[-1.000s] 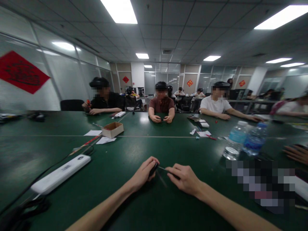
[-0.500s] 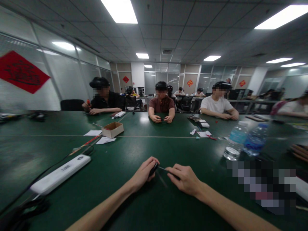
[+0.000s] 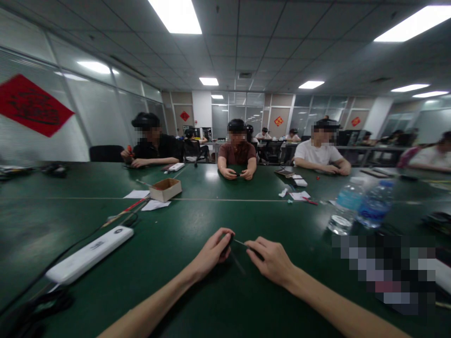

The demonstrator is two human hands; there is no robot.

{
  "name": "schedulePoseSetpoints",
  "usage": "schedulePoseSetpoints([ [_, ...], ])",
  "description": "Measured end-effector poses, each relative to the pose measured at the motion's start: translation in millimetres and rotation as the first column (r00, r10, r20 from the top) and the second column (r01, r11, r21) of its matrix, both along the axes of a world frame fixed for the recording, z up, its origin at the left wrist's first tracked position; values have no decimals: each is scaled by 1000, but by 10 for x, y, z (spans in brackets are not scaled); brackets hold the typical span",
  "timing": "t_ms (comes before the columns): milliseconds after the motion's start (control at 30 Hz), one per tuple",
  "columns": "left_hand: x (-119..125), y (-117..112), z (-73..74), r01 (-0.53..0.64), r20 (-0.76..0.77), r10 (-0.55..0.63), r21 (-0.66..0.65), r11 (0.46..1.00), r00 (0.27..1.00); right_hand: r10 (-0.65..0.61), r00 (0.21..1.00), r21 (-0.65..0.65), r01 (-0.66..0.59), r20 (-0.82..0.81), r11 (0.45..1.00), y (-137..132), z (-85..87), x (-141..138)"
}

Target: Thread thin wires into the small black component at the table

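Lower centre of frame: our left hand (image 3: 213, 252) is curled shut round a small dark piece (image 3: 228, 240), thumb on top. Our right hand (image 3: 273, 260) pinches the near end of a thin metal pin (image 3: 241, 243) that runs into that piece. Both wrists lie on the green table (image 3: 176, 291). We judge the work midway: pin and piece meet, neither set down. White power strip (image 3: 89, 256) at lower left, water bottle (image 3: 347, 204) at right.
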State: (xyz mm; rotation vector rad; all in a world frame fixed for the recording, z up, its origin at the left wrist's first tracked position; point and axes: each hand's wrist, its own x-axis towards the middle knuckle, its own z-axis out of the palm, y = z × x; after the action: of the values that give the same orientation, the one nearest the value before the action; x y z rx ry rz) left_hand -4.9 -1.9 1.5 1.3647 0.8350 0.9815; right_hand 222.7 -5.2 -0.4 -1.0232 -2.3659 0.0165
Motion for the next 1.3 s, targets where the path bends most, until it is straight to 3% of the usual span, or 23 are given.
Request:
schedulePoseSetpoints([
  [733, -33, -16, 32, 33, -62, -32, 2, 999, 998, -34, 999, 1, 34, -17, 999, 8, -8, -12],
  [1033, -11, -62, 79, 47, -13, -47, 34, 998, 999, -37, 999, 18, 37, -17, 999, 16, -17, -7],
  [1300, -20, -31, 33, 51, -37, -50, 32, 998, 998, -48, 999, 30, 48, -9, 998, 12, -13, -13],
])
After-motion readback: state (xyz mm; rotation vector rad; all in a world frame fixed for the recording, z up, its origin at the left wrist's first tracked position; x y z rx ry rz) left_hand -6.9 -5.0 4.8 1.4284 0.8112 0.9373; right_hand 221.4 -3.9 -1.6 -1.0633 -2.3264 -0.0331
